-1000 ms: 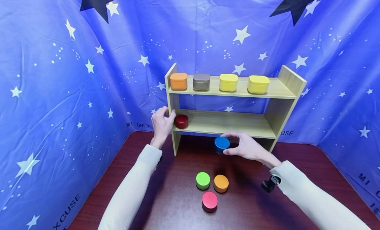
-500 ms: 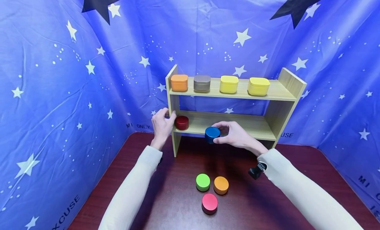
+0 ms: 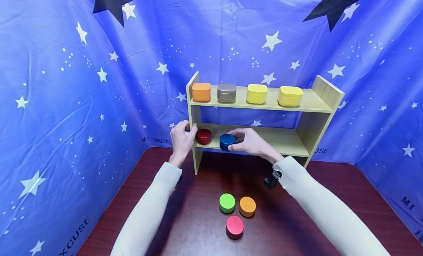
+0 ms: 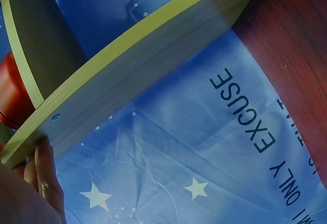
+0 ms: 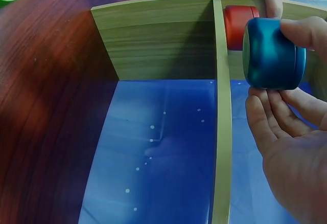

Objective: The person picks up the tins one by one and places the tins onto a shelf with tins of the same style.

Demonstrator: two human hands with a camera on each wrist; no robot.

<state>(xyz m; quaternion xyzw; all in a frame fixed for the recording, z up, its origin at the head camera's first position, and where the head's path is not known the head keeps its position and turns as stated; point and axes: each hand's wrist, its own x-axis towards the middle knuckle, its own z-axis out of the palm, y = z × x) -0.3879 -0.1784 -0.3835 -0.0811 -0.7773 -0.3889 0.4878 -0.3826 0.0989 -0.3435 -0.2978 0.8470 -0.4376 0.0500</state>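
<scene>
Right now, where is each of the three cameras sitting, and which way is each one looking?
Head: looks forward and down at the wooden shelf; both sleeved arms show, right hand holding the blue tin.
Left wrist: looks along the shelf's side panel; fingertips show.
Right wrist: looks at the shelf edge; palm and fingers grip the blue tin.
All three share the red tin.

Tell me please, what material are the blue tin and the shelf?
The blue tin looks like metal with a satin coloured finish: it shows a soft sheen. The shelf looks like pale wood-grain board, probably laminated; its faces show printed-looking grain.
</scene>
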